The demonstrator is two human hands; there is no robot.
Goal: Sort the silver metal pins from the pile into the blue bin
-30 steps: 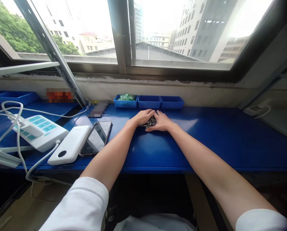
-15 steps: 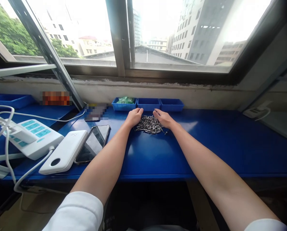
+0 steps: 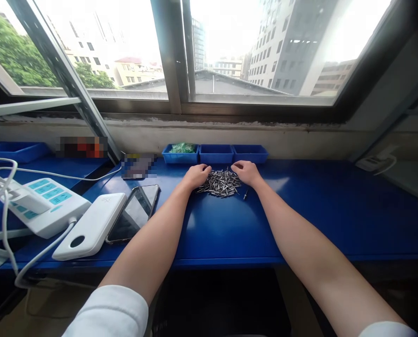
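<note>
A heap of slim silvery metal pins that look like rivets [image 3: 223, 183] lies on the blue tabletop. At its left edge is my left hand [image 3: 197, 176], its fingers loosely curved and the thumb resting by the pins. My right hand [image 3: 247, 172] is bent at the heap's upper right edge, thumb and forefinger pointing inward. Both hands look cupped, and nothing shows in either grasp; some fingertips are hidden. One single rivet [image 3: 245, 194] lies apart, just below my right hand.
Behind the heap stand three blue bins; the left bin [image 3: 180, 155] holds green plastic packets, beside a middle bin [image 3: 216, 154] and a right bin [image 3: 250, 153]. Leftward lie a phone [image 3: 135, 210], a white power bank [image 3: 91, 227] and a power strip [image 3: 56, 206] with cables.
My right hand has shifted a little to the right, uncovering the single rivet. My left hand has moved slightly down and inward, against the heap. The heap appears a bit more gathered.
</note>
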